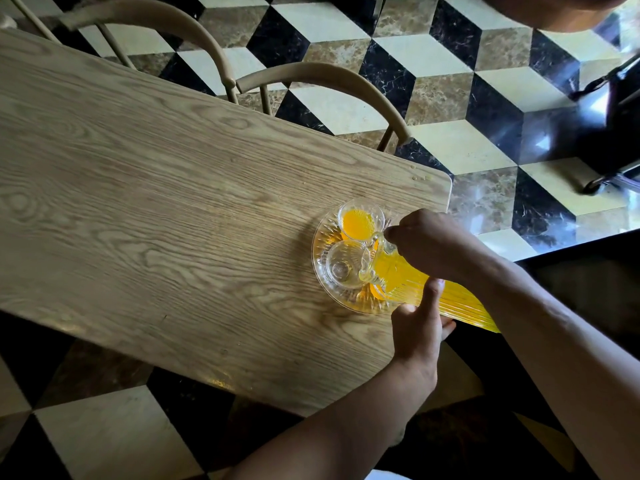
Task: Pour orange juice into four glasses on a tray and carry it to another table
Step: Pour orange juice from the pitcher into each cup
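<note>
A round clear glass tray sits near the right end of the wooden table. On it, the far glass holds orange juice. A nearer glass looks empty. A ribbed glass jug full of orange juice is tilted over the tray, its spout above the empty glass. It hides the other glasses, except for a patch of orange under its spout. My right hand grips the jug near its top. My left hand supports the jug's body from below, beside the tray's near rim.
Two curved wooden chair backs stand along the table's far edge. The floor is a black, cream and brown cube-pattern tile. A dark wheeled object stands on the floor at the right. The table's right edge is close to the tray.
</note>
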Tool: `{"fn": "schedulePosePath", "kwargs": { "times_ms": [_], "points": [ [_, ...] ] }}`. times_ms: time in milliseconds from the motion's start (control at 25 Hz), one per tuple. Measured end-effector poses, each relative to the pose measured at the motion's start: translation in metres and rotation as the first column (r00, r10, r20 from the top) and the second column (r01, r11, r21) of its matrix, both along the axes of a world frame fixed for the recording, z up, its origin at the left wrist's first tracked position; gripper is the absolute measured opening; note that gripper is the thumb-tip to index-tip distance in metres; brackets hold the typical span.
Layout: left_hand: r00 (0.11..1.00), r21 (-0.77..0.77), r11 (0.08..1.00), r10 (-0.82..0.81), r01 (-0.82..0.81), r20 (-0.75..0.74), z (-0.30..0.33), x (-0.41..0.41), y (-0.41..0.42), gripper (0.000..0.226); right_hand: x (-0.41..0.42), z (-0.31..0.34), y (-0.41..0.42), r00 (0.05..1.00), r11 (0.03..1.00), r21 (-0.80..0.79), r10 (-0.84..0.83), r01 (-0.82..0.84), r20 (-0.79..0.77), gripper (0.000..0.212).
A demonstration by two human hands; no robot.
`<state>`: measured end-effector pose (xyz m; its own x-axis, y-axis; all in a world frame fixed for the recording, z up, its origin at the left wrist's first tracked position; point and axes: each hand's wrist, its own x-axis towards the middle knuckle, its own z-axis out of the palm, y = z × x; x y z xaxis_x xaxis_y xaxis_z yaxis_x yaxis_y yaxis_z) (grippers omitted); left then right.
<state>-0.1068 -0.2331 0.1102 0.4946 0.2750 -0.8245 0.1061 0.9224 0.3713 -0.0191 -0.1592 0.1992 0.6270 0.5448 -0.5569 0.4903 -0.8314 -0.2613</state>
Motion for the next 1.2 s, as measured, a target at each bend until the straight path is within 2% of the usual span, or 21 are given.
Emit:
{"fn": "schedulePosePath", "kwargs": {
  "times_ms": [200,360,440,560,800,920,960,1080,1200],
  "points": [
    [1.000,-0.035,0.999,0.023,-0.024,-0.005,-0.001,-0.002,0.000,0.081,0.000,-0.010,0.002,1.000,1.000,-0.020,0.010,-0.010,0.005,0.038],
    [0.999,-0.058,0.998,0.040,-0.040,0.005,0.002,-0.003,-0.001,0.117,-0.001,-0.010,0.004,1.000,0.999,-0.034,-0.020,0.020,-0.008,0.036],
    [0.999,-0.069,0.997,0.047,-0.046,0.010,0.001,-0.004,0.000,0.111,-0.001,-0.011,0.005,1.000,0.999,-0.044,0.003,-0.003,-0.004,0.036],
    [0.999,-0.081,0.996,0.048,-0.047,0.008,0.000,-0.004,0.002,0.084,-0.001,-0.012,0.007,1.000,0.999,-0.044,0.003,-0.003,-0.002,0.036],
    [0.999,-0.105,0.994,0.036,-0.036,0.000,0.004,-0.007,0.004,0.076,-0.005,-0.010,0.009,1.000,0.999,-0.053,0.001,0.000,0.012,0.036],
    [1.000,-0.129,0.992,0.008,-0.011,-0.025,0.003,-0.009,0.004,0.050,-0.005,-0.013,0.009,1.000,0.998,-0.067,0.007,-0.006,0.015,0.034],
    [1.000,-0.138,0.990,0.005,-0.008,-0.024,0.004,-0.009,0.004,0.050,-0.005,-0.013,0.008,1.000,0.997,-0.072,0.010,-0.009,0.018,0.034],
    [1.000,-0.142,0.990,0.021,-0.021,0.003,0.012,-0.008,0.004,0.077,-0.005,-0.013,0.009,1.000,0.997,-0.081,0.009,-0.007,0.026,0.032],
    [1.000,-0.140,0.990,0.010,-0.009,0.009,0.010,-0.008,0.004,0.085,-0.005,-0.011,0.010,0.999,0.995,-0.095,0.030,-0.027,0.038,0.031]
  ]
}}
